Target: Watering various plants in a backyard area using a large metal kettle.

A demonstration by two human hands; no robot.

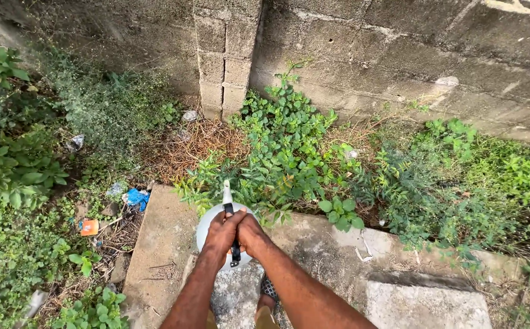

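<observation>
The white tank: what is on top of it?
Both hands, left hand and right hand, rest on the white tank, clasped around its black handle. They cover most of the top.

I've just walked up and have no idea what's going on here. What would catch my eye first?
Two bare hands, left hand and right hand, clasped together at the bottom centre around the black handle of a white sprayer tank standing on a concrete slab. Ahead, green weeds crowd against a grey block wall, and a blue scrap of litter lies to the left.
</observation>
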